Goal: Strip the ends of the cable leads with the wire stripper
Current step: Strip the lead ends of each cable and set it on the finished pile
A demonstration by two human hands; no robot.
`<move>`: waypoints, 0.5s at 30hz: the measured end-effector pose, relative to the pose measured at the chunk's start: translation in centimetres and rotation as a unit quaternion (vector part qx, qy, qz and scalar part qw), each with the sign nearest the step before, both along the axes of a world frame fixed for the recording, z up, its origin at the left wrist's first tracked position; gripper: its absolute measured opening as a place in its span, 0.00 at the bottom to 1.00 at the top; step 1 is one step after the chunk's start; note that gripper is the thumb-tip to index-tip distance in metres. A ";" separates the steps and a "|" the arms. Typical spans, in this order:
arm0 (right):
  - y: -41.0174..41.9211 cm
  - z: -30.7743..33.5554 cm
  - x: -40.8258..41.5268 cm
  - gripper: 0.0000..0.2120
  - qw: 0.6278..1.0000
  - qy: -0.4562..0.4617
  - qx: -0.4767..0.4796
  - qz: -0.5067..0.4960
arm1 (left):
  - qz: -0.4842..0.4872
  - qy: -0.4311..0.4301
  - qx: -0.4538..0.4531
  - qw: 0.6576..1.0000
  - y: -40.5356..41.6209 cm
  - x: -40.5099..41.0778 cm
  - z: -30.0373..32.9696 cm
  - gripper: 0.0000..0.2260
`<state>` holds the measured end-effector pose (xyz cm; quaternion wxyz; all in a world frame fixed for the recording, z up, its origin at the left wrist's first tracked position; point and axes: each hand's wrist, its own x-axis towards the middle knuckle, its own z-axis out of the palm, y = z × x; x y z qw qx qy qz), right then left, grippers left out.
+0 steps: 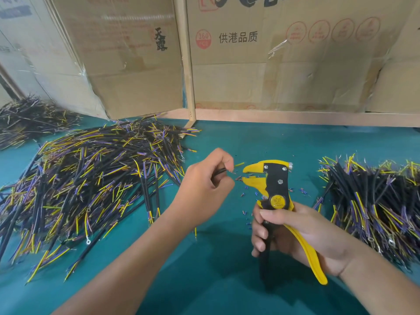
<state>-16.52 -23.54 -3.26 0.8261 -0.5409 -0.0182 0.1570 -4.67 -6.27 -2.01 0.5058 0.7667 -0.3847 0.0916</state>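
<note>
— Looking down from the head camera: the left hand (205,178) is curled round a black cable (220,172), pinching it near its end, with the short coloured leads (236,166) poking out toward the tool.

— And the wire stripper (271,185)?

— It stands upright in the right hand (293,233), fingers wrapped round the black handle and the yellow handle lying against the palm. Its yellow jaws stand parted, mouth facing the leads, which sit just beside the opening, apart from it as far as I can tell.

— Why hold it that way?

— My read: pinching close to the end keeps the thin leads stiff enough to aim into the mouth, and the tool stays upright so a squeeze does the rest.

— And the heaps?

— A big pile of cables (86,178) lies left on the green mat (216,280), another pile (375,201) right. Feed and finished, probably, but which is which I can't judge. Small bits of insulation (246,194) are scattered round the stripper's head, so stripping happens right here.

— Anything you can't see?

— Whether these leads are bare at the tips is too small to tell. The cable's far end is hidden behind the hand. A third heap (27,119) at far left is cut off by the edge, and cardboard boxes (295,53) wall off the back.
</note>
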 end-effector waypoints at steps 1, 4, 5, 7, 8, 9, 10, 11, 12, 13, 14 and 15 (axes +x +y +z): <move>0.0 0.0 0.0 0.11 1.000 -0.006 -0.002 0.004 | 0.001 -0.001 0.002 1.000 0.0 0.0 0.0 0.08; 0.1 -0.1 0.0 0.11 1.000 -0.020 -0.006 0.015 | 0.000 -0.006 0.005 1.000 -0.1 -0.1 -0.1 0.08; 0.1 -0.2 0.0 0.11 1.000 -0.023 -0.010 0.016 | 0.000 -0.010 0.007 1.000 -0.2 -0.1 -0.1 0.08; 0.2 -0.3 0.0 0.11 0.999 -0.028 -0.014 0.017 | -0.002 -0.015 0.014 1.000 -0.2 -0.2 -0.1 0.08; 0.2 -0.3 0.0 0.10 0.999 -0.030 -0.015 0.016 | -0.003 -0.018 0.019 1.000 -0.2 -0.3 -0.2 0.08; 0.3 -0.4 0.1 0.10 0.999 -0.032 -0.015 0.015 | 0.000 -0.021 0.024 0.999 -0.3 -0.3 -0.3 0.08; 0.3 -0.5 0.1 0.10 0.999 -0.033 -0.016 0.014 | 0.005 -0.024 0.029 0.999 -0.3 -0.3 -0.3 0.08; 0.4 -0.5 0.1 0.10 0.999 -0.033 -0.017 0.013 | 0.010 -0.025 0.034 0.999 -0.3 -0.3 -0.3 0.08; 0.4 -0.6 0.1 0.10 0.999 -0.033 -0.018 0.010 | 0.013 -0.024 0.037 0.999 -0.3 -0.4 -0.3 0.07; 0.4 -0.6 0.1 0.10 0.999 -0.032 -0.018 0.008 | 0.014 -0.022 0.039 0.999 -0.4 -0.5 -0.3 0.07; 0.4 -0.6 0.1 0.10 0.999 -0.030 -0.019 0.004 | 0.013 -0.020 0.040 0.999 -0.4 -0.6 -0.3 0.07; 0.5 -0.6 0.1 0.10 0.999 -0.029 -0.019 0.001 | 0.011 -0.018 0.040 0.999 -0.4 -0.7 -0.3 0.07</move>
